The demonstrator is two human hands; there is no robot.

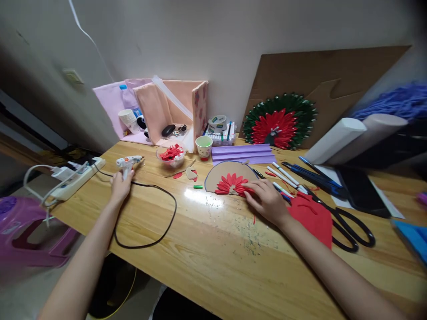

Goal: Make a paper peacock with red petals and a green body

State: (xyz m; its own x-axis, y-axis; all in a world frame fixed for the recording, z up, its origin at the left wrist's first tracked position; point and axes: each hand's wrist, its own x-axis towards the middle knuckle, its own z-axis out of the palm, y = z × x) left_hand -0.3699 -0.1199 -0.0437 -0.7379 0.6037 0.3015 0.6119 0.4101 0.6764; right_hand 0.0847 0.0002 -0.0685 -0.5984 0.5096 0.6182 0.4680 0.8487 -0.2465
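My left hand (120,184) is wrapped round the handle of a white glue gun (128,161), whose nozzle points right, above the table. Its black cord (175,209) loops over the wood. At the centre lies a cardboard half-disc (218,171) with a dark outline. Red petals (231,181) fan out along its lower edge. My right hand (267,198) is at the fan's right end, with thumb and fingertips closed on a red petal (247,188). The fingers partly cover that petal. A green marker cap (198,187) lies left of the half-disc.
A bowl of red scraps (171,155) and a paper cup (203,146) stand behind. Scissors (347,226), red paper (312,218) and markers (287,178) lie right. A red-and-green peacock piece (280,122) leans at the back. A power strip (78,180) sits at the left edge.
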